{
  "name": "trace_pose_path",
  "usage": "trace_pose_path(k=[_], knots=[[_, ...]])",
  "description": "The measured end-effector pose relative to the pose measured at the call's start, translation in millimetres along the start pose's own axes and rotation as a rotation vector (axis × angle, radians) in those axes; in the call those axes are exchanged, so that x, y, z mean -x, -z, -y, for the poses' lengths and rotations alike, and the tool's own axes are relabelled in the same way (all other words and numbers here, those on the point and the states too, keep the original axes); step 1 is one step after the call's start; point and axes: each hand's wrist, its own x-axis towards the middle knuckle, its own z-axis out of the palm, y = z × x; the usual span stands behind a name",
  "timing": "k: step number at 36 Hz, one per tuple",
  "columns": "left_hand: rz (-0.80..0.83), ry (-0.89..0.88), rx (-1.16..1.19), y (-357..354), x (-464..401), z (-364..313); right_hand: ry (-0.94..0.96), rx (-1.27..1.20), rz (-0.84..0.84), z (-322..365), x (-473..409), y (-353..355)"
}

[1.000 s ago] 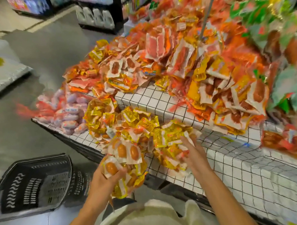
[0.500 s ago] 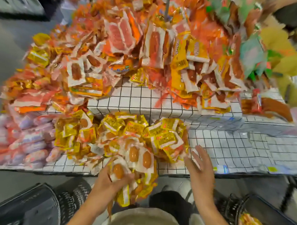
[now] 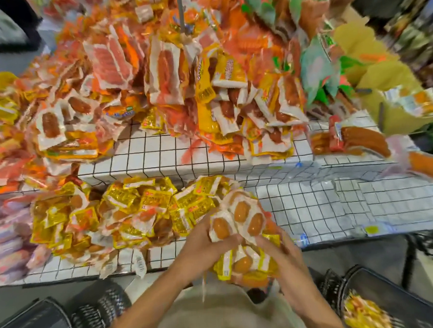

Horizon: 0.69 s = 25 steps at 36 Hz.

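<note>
Both hands hold one bunch of small sausage packets (image 3: 240, 221), white and yellow wrappers with orange sausages showing, just in front of the display's near edge. My left hand (image 3: 204, 243) grips the bunch from the left, thumb over the top packets. From the right, my right hand (image 3: 281, 252) curls round the lower packets. A heap of the same yellow packets (image 3: 128, 212) lies on the lower shelf to the left of the hands.
The white grid-pattern display (image 3: 311, 209) has a raised step (image 3: 160, 154) piled with orange, red and green snack packets. Pink sausages (image 3: 8, 247) lie far left. One black basket (image 3: 43, 322) sits on the floor at left; another basket (image 3: 380, 303) at right holds yellow packets.
My left hand carried the bunch of packets to the right. My right hand left the shelf and came in to take hold of the bunch. The camera turned right and down.
</note>
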Motion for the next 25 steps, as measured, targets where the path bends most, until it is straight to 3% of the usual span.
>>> trace_pose_path(k=[4,7,10,13,15,20,25], knots=[[-0.014,-0.103,-0.034,-16.8,-20.5,-11.9,0.066,-0.010,-0.038,29.0,-19.3,21.2],[-0.126,-0.245,-0.113,-20.0,-35.0,-12.8,0.119,-0.022,-0.065,40.5,-37.7,35.1],[-0.257,-0.466,-0.368,-12.0,-46.9,2.1,0.122,0.059,-0.129,38.4,-63.0,45.6],[-0.327,-0.551,-0.757,-8.1,-55.0,35.2,0.064,0.292,-0.191,19.4,-89.1,57.1],[-0.359,-0.572,-0.989,-10.2,-58.2,56.8,0.074,0.425,-0.215,4.1,-102.6,66.7],[-0.472,-0.486,-1.189,-13.1,-71.0,79.7,0.176,0.502,-0.164,-17.5,-111.8,80.4],[-0.347,-0.532,-1.293,-21.2,-101.0,72.6,0.172,0.572,-0.095,-19.8,-117.9,83.7]])
